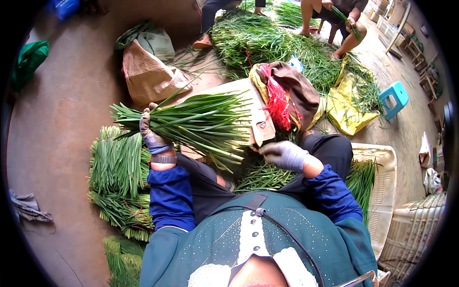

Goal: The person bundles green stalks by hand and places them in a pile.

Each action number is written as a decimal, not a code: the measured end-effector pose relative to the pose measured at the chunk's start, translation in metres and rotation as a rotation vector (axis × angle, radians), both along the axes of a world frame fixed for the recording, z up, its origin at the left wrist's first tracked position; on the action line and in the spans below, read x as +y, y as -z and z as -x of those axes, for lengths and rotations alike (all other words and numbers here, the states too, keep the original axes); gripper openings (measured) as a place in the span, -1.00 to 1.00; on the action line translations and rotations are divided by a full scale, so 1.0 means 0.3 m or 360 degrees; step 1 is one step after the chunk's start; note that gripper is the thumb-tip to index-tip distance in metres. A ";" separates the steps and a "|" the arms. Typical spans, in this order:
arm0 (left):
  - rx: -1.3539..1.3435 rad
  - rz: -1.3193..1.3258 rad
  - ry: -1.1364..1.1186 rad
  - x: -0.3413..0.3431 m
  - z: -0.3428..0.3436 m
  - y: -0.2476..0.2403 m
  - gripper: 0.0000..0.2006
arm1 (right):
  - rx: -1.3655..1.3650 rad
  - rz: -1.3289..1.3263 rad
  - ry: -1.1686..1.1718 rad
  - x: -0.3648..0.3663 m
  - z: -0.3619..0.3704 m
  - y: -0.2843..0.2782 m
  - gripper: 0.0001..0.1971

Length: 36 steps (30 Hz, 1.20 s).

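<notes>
A thick bunch of green garlic chives (201,119) lies sideways over a pale board (224,91), its pale cut ends pointing right. My left hand (154,136), in a dirty glove, is wrapped round the bunch near its left part. Right of the cut ends, by the board's near corner, is my right hand (286,155) in a greyish glove. Its fingers are curled together; whether they hold anything small is hidden. Red ties (277,103) hang over a brown cloth (301,93) at the board's far right.
Tied chive bundles (119,162) are stacked at my left. A cream plastic crate (385,191) with chives stands at my right. Ahead are a large chive heap (258,40), a yellow sack (351,107), a blue stool (394,99) and a tan sack (148,71). Another person's hand (351,21) holds chives.
</notes>
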<state>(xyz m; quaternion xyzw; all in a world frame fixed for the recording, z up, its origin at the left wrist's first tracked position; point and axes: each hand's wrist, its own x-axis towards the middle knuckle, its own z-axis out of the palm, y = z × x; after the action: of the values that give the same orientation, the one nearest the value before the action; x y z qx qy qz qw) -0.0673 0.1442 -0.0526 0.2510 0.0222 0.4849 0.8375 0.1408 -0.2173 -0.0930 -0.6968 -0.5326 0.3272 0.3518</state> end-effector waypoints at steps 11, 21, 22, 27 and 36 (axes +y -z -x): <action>0.0177 -0.0009 0.0059 -0.079 -0.058 -0.018 -0.85 | 0.1013 0.0035 0.0315 0.163 0.009 -0.129 -0.59; 0.0396 0.0063 -0.0086 -0.078 -0.096 -0.005 -0.86 | 0.0532 -0.0573 0.0400 0.204 0.051 -0.087 -0.48; 0.0447 0.0092 -0.0116 -0.074 -0.101 -0.002 -0.87 | 0.0650 -0.0533 0.0490 0.208 0.057 -0.073 -0.44; 0.0428 0.0004 0.0012 -0.112 -0.119 -0.024 -0.85 | 0.1530 -0.0534 0.0531 0.240 0.033 -0.027 -0.50; 0.0433 0.0033 -0.0075 -0.116 -0.101 -0.057 -0.84 | 0.0723 -0.0388 0.0834 0.151 -0.038 0.014 -0.83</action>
<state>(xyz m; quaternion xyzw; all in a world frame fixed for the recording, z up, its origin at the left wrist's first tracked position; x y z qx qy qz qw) -0.0369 0.1093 -0.0354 0.3051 0.1465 0.4655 0.8178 0.1522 -0.1719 -0.0971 -0.6722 -0.2794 0.3064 0.6133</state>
